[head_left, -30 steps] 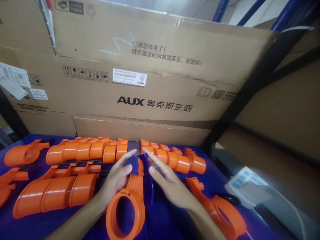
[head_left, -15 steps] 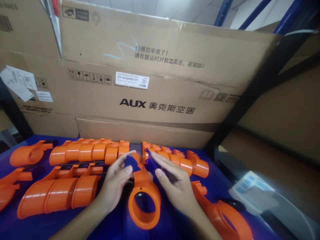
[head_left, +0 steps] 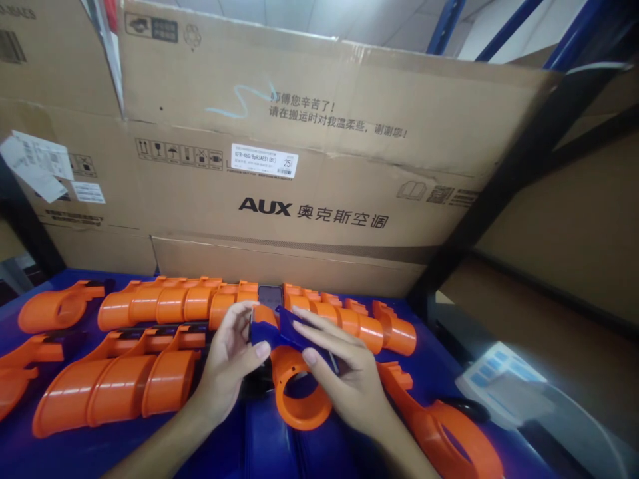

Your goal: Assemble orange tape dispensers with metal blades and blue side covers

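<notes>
An orange plastic holder with a round ring (head_left: pixel 303 419) is held by its upper stem between my hands, ring hanging toward me. My left hand (head_left: pixel 230 359) is closed around the stem from the left, thumb over a small dark blue piece (head_left: pixel 263 331) that lies against it. A longer blue plastic piece (head_left: pixel 289 327) is gripped between the fingers and thumb of my right hand (head_left: pixel 349 376). Its left end meets the stem beside the small blue piece; whether the two are joined I cannot tell. My fingers hide part of both.
Similar orange holders stand in rows on the blue surface, at the left (head_left: pixel 120 392), at the back (head_left: pixel 170 305) and at the right (head_left: pixel 449 426). A dark flat rectangular object (head_left: pixel 270 297) lies behind my hands. Cardboard (head_left: pixel 319 166) closes off the back, and a clear-and-white packet (head_left: pixel 504 382) sits at right.
My right hand has brought the long blue piece left against the orange holder's stem. The ring has tipped up and shifted slightly right. My left hand has kept its hold.
</notes>
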Tool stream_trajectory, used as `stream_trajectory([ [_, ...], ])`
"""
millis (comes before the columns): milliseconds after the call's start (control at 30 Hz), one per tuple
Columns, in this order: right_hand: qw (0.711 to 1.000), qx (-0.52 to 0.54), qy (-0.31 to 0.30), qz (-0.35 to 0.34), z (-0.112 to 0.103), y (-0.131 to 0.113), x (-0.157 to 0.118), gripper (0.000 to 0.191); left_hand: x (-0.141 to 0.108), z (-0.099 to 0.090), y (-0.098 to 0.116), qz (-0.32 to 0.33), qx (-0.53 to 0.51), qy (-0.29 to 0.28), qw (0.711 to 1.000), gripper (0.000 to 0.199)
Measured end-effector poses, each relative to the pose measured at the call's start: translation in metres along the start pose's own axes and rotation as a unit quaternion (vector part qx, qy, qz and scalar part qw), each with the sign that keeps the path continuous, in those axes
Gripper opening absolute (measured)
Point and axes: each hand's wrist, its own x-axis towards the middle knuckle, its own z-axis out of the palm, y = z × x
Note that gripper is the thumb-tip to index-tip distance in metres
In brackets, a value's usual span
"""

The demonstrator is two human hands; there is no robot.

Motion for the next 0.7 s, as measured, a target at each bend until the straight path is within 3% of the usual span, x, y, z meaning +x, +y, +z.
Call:
stream_trajectory([
  [333, 1.000, 0.011, -0.002, 0.001, 0.000, 0.001, 0.001, 0.033, 0.001, 0.001, 0.003, 0.025, -0.004, -0.030, 0.999, 0.054],
  [700, 0.998, -0.050, -0.025, -0.040, -0.005, 0.010, -0.002, 0.063, -0.010, -0.010, 0.002, 0.060, 0.022, -0.065, 0.996, 0.075],
])
